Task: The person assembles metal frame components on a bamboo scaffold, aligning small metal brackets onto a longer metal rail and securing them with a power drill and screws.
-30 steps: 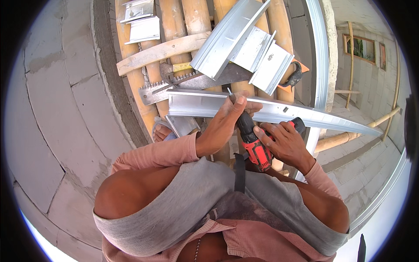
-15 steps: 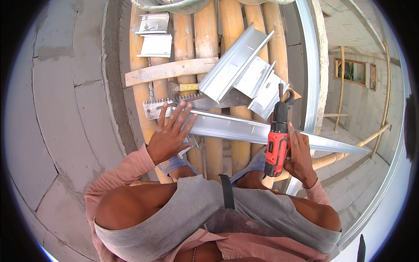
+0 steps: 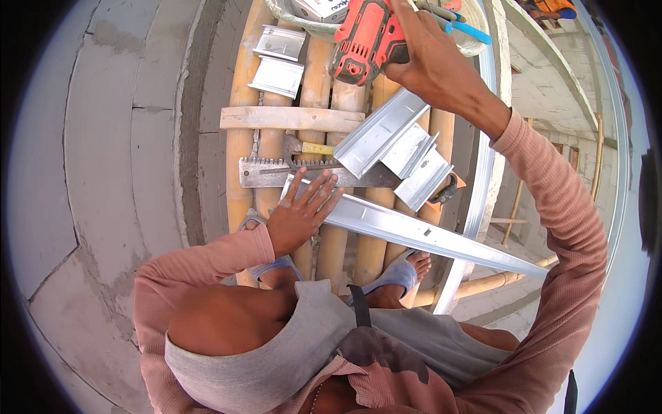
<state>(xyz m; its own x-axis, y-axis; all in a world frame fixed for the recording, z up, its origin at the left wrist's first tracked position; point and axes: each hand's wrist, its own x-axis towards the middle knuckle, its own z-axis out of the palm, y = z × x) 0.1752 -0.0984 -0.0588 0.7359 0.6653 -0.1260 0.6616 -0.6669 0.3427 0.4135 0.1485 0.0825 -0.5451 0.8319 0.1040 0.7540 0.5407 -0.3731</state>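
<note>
My right hand (image 3: 434,62) is stretched far forward and grips a red and black cordless drill (image 3: 369,43) above the near rim of a bucket (image 3: 314,27). The drill's front end runs out of the picture's top. My left hand (image 3: 301,210) lies with fingers extended on the near end of a long silver metal channel (image 3: 414,234), which slants away to the right. Just beyond that hand is a toothed saw blade (image 3: 276,172), with a hammer (image 3: 303,147) behind it. Short cut channel pieces (image 3: 383,131) lie partly across the saw.
Bamboo poles (image 3: 334,241) form the platform under my sandalled feet. A wooden slat (image 3: 289,118) crosses them, and two short channel offcuts (image 3: 277,76) lie at the far left. Grey block wall (image 3: 103,172) rises on the left. Blue-handled tools (image 3: 469,31) stick out of a container.
My right hand has carried the drill forward from beside the channel to the bucket. My left hand stays on the channel's end. The view has shifted, showing more of the bucket.
</note>
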